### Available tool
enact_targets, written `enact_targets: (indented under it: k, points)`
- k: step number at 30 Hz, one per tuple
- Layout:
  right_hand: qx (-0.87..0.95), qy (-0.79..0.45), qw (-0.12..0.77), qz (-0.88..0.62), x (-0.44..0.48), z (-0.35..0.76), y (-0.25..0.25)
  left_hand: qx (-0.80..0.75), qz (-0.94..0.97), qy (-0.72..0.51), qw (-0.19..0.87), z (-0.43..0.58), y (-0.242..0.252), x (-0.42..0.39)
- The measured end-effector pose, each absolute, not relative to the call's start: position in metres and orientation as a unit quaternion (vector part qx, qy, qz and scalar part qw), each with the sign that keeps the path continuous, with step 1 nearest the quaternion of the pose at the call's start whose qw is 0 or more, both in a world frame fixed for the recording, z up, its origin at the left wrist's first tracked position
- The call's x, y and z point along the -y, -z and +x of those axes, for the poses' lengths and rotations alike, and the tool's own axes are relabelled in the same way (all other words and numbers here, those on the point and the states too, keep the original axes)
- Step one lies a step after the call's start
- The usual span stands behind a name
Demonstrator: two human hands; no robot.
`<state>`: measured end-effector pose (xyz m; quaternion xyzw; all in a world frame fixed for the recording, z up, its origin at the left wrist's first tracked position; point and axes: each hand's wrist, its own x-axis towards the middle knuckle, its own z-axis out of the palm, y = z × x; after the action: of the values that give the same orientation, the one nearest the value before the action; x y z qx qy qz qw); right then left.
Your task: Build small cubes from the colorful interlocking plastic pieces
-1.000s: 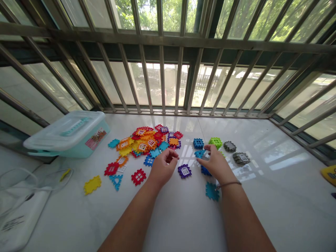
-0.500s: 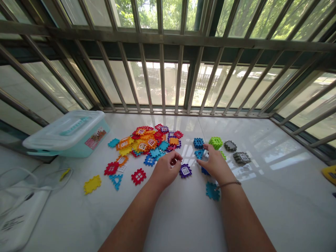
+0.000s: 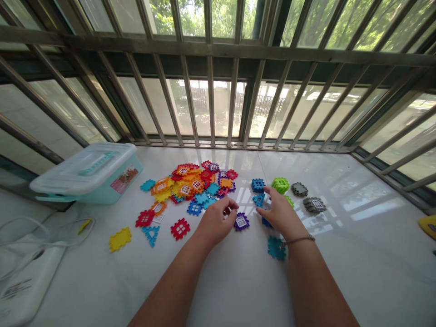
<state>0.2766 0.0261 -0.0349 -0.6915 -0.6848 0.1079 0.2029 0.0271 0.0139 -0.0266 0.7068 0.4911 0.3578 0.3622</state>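
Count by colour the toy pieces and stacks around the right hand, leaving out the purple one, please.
Blue pieces: 2
Teal pieces: 2
Green pieces: 2
Grey stacks: 2
Total: 8

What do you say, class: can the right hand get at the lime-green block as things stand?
Probably yes: the right hand sits just below the lime-green block, and no piece appears to lie directly between them.

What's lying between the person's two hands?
The head view shows a purple plastic tile with a white window between the left hand and the right hand, plus a blue tile partly hidden by the right hand.
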Motion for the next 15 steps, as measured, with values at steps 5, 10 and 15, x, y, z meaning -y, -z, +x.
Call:
enact_targets:
  k: [5, 10, 15]
  points:
    - [0.676, -0.082, 0.204, -0.703, -0.0243, 0.2759, 0.0324, -0.483, 0.723, -0.359, 0.340, 0.0271, 0.0276, -0.0141]
    - [0.684, -0.074, 0.178, -0.703, -0.0229, 0.2747, 0.0294, -0.475, 0.734, -0.358, 0.327, 0.0276, 0.0284, -0.0137]
    - [0.684, -0.058, 0.136, -0.715, -0.0212, 0.2681, 0.0275, -0.474, 0.738, -0.355, 0.325, 0.0281, 0.0275, -0.0131]
